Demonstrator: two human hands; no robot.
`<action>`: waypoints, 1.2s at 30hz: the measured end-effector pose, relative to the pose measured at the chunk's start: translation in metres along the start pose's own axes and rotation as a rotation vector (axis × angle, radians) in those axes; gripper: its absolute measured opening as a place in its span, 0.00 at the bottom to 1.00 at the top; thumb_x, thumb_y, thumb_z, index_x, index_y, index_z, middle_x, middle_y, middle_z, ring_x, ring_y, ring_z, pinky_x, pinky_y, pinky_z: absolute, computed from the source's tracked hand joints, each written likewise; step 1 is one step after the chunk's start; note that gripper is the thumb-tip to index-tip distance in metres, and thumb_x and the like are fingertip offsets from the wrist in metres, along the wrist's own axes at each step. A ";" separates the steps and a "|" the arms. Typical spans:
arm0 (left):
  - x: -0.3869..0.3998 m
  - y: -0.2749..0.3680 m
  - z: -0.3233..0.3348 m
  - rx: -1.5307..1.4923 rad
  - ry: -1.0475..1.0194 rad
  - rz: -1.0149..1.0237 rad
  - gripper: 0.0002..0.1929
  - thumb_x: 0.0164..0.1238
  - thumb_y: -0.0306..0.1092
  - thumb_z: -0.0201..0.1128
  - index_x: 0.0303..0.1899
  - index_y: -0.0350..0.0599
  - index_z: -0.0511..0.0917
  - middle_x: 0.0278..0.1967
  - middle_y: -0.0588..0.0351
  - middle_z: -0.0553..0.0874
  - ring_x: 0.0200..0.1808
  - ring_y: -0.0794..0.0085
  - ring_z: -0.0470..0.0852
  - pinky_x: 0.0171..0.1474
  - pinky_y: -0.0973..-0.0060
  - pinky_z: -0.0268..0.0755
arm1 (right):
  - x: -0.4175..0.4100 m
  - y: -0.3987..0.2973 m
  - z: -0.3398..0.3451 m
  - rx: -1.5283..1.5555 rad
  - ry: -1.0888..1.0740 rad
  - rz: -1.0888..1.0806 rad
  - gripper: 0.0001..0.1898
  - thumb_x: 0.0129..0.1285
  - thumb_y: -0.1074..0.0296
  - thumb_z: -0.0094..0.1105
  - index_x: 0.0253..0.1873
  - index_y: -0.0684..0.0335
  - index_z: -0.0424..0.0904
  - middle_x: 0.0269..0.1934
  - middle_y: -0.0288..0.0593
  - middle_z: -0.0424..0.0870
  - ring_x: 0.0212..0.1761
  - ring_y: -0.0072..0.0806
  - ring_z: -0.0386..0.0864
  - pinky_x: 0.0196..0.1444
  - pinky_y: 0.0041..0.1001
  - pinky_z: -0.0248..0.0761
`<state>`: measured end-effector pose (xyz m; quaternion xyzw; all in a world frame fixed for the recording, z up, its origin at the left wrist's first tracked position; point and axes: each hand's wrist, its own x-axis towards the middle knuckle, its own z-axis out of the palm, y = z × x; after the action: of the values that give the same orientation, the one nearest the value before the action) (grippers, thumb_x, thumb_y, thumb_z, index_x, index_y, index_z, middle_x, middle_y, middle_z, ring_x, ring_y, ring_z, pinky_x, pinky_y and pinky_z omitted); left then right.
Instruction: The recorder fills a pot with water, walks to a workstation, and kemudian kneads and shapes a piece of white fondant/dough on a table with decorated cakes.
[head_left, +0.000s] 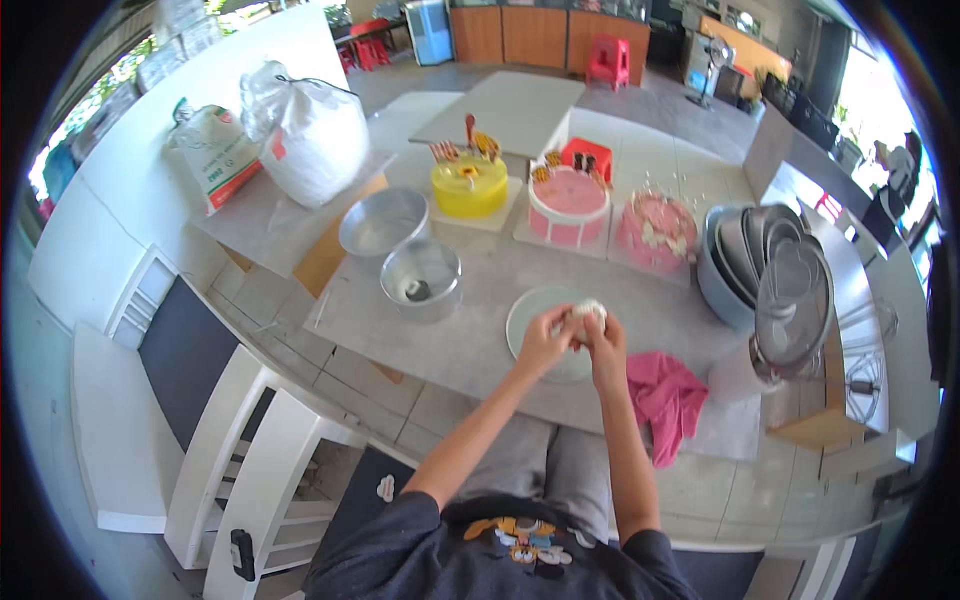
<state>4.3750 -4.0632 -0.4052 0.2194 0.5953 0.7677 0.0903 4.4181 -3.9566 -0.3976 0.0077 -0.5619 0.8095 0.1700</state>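
A small white lump, whose material I cannot make out, is held between both hands above the table. My left hand grips it from the left side, fingers curled inward. From the right, my right hand closes on the same lump, with the thumbs close together. Beneath them lies a round pale-green plate on the grey tabletop, partly covered by the hands. A crumpled pink cloth lies right of my right forearm and hangs over the table's front edge.
Two round metal pans stand at left. Behind are a yellow cake, a pink-and-white cake and a pink cake. Nested metal pans stand at right. A large white bag sits on the left table.
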 end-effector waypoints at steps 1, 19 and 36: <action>-0.006 0.002 -0.001 -0.060 -0.002 -0.031 0.11 0.63 0.32 0.58 0.42 0.34 0.76 0.30 0.59 0.80 0.25 0.82 0.76 0.29 0.83 0.69 | -0.004 0.001 0.004 0.005 -0.024 -0.012 0.14 0.64 0.60 0.53 0.42 0.67 0.74 0.29 0.37 0.78 0.24 0.19 0.74 0.24 0.20 0.67; -0.012 0.025 -0.001 -0.309 -0.088 -0.177 0.19 0.67 0.47 0.52 0.44 0.38 0.76 0.33 0.59 0.81 0.27 0.84 0.76 0.21 0.85 0.65 | -0.014 -0.016 0.026 -0.368 0.060 -0.097 0.13 0.66 0.64 0.47 0.46 0.70 0.72 0.26 0.39 0.77 0.23 0.18 0.74 0.19 0.20 0.65; -0.018 0.025 0.002 -0.552 0.165 -0.119 0.19 0.67 0.43 0.53 0.44 0.31 0.74 0.43 0.44 0.81 0.18 0.83 0.75 0.08 0.88 0.57 | -0.022 0.002 0.037 0.073 -0.019 0.092 0.08 0.63 0.69 0.52 0.38 0.70 0.72 0.24 0.40 0.77 0.16 0.21 0.73 0.13 0.21 0.62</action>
<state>4.3948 -4.0752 -0.3850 0.0882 0.3809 0.9093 0.1426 4.4318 -3.9970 -0.3900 -0.0042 -0.5334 0.8363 0.1267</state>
